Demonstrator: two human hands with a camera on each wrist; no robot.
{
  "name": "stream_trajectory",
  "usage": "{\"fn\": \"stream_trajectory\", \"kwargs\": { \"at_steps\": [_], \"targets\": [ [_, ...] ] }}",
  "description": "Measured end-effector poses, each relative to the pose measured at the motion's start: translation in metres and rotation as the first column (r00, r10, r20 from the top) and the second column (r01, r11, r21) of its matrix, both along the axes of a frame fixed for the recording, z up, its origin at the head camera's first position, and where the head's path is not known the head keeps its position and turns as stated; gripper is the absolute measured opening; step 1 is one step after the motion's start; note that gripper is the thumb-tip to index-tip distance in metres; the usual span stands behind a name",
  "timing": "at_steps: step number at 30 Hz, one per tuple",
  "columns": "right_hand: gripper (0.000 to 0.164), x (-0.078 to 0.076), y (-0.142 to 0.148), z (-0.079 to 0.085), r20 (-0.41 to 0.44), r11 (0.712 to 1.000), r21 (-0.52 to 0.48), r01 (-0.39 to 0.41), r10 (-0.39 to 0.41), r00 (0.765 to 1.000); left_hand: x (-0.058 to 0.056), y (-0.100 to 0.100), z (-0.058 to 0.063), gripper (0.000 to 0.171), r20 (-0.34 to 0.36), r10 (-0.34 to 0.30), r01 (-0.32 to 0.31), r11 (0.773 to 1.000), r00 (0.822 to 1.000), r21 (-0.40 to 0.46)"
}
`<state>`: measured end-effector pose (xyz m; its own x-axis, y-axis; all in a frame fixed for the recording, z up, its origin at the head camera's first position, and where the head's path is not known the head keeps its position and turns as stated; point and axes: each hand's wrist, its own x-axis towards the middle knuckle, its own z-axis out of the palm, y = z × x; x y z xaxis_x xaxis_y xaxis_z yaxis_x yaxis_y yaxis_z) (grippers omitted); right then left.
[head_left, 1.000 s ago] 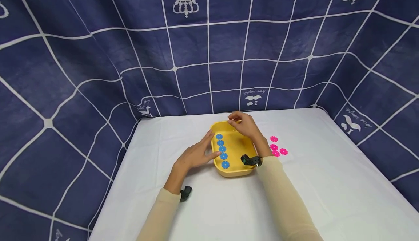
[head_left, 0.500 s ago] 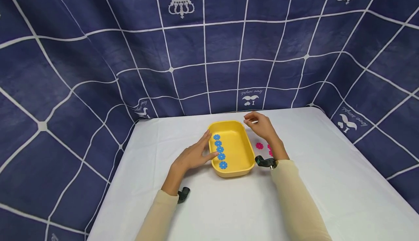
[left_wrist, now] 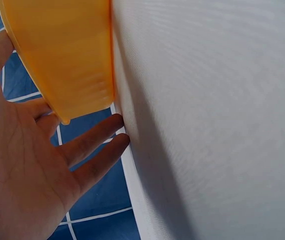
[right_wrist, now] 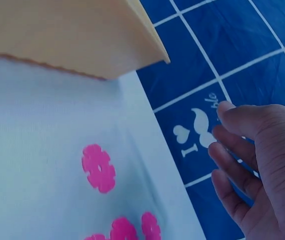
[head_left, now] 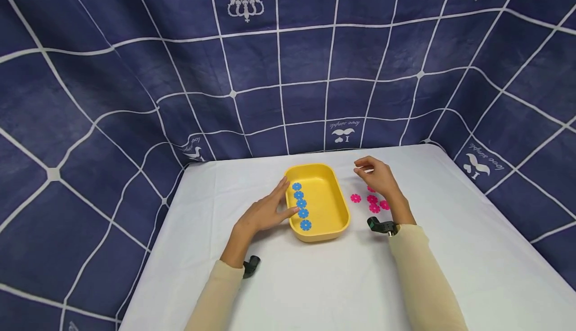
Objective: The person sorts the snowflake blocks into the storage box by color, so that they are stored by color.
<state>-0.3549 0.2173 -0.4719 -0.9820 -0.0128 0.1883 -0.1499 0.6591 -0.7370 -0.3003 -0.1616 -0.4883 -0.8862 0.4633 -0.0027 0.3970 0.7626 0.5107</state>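
Note:
A yellow tray [head_left: 326, 206] lies on the white table, with several blue notched plastic discs [head_left: 301, 204] in a row along its left side. My left hand [head_left: 263, 212] rests at the tray's left rim, thumb reaching over it. In the left wrist view its fingers [left_wrist: 95, 160] are spread and mostly straight, beside the tray wall. My right hand [head_left: 379, 177] hovers right of the tray, fingers loosely bent with nothing between them. Several pink notched discs [head_left: 372, 199] lie below and left of that hand; one pink disc [right_wrist: 99, 168] lies apart from the others in the right wrist view.
The white tablecloth [head_left: 288, 286] reaches back to a dark blue curtain [head_left: 306, 101] with white grid lines, which also hangs at both sides. A small black camera [head_left: 382, 226] is strapped at the right wrist.
My right hand has moved from over the tray's back edge to the right, above the pink discs. The left hand stays at the tray's left rim. The view has shifted slightly.

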Motion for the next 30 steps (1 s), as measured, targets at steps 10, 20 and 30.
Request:
{"fn": "stream_trajectory", "kwargs": {
  "at_steps": [10, 20, 30],
  "targets": [
    [0.037, 0.006, 0.012, -0.002, 0.024, 0.999, 0.001, 0.038, -0.038, 0.999, -0.001, 0.001, -0.001, 0.097, 0.009, 0.006, -0.006, 1.000, 1.000, 0.007],
    [0.041, 0.014, 0.024, -0.016, 0.068, 0.999, -0.015, 0.042, -0.041, 0.997, 0.001, 0.000, -0.002, 0.097, 0.009, -0.004, 0.004, 1.000, 1.000, 0.017],
    [0.040, 0.015, 0.023, -0.024, 0.077, 0.998, 0.017, 0.065, -0.066, 0.995, -0.001, 0.000, -0.002, 0.098, 0.010, 0.001, -0.001, 1.000, 1.000, 0.006]
  ]
}}
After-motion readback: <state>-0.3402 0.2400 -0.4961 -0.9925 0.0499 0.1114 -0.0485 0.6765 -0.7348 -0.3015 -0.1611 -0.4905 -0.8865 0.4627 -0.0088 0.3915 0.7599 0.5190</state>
